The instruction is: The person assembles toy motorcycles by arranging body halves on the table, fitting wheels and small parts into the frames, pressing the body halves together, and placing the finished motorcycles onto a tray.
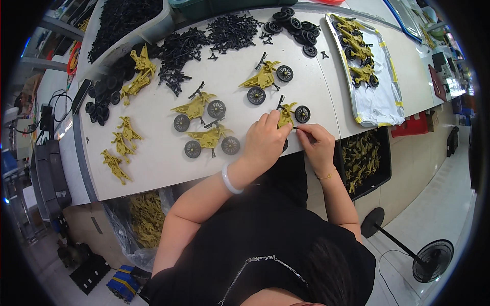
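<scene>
Close by the edge of the table [153,168], we hold a yellow toy motorcycle [287,113] between our hands. Our left hand [264,142] grips its frame, fingers bent over it; our right hand [316,148] pinches a small dark part [296,128] against the side nearest that thumb. The motorcycle's long axis, wheel to wheel, runs steeply from near our left fingers to farther off on the right. Its handlebar [280,102] juts away from us past the left fingertips; we cannot tell which end is the front.

Just left of our left hand lies a second motorcycle [208,137], its axis almost crosswise to us. Slightly beyond it, a third motorcycle [195,107] slants, right end farther. Beyond both hands, a fourth motorcycle [263,77] slants the same way. All three handlebars point away from us.

Past our right hand, a foil-lined tray [377,102] bears more motorcycles; farthest ahead lie black wheels [309,36] and a heap of small black parts [232,33].
</scene>
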The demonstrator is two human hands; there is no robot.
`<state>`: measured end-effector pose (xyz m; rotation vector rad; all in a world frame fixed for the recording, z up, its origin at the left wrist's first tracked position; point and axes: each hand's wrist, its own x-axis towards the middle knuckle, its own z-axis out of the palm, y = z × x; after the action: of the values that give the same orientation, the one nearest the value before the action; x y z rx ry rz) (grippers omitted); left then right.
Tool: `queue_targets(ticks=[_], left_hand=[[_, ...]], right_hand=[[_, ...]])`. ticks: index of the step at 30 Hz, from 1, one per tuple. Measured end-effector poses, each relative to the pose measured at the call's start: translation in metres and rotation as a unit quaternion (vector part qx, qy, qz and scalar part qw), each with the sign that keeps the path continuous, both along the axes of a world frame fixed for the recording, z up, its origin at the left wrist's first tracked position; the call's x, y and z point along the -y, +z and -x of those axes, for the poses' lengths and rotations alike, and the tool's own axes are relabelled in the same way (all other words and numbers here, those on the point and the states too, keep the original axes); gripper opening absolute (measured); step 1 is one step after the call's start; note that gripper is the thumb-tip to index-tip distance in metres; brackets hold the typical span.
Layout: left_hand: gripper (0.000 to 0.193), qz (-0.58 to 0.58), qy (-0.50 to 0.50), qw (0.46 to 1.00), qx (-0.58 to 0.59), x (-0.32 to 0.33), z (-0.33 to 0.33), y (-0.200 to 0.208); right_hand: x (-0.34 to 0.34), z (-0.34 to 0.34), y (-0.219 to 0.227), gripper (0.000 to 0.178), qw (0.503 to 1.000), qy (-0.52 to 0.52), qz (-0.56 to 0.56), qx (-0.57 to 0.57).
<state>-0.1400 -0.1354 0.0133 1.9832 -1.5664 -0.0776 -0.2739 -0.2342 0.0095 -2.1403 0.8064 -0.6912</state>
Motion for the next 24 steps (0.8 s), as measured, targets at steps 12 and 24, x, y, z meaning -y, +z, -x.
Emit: queue_targets(ticks=[12,24], left_hand=[[0.007,0.045,0.006,0.999,0.011,0.004,-0.001,-0.004],[0.007,0.064,-0.006,0.998,0.023,0.006,-0.001,-0.01]], right_hand=[[-0.01,-0.008,-0.006,0.011,0.988,-0.013,0.133,-0.08],[0.015,-0.012,0.01,0.015,0.975,0.026,-0.163,-0.149]])
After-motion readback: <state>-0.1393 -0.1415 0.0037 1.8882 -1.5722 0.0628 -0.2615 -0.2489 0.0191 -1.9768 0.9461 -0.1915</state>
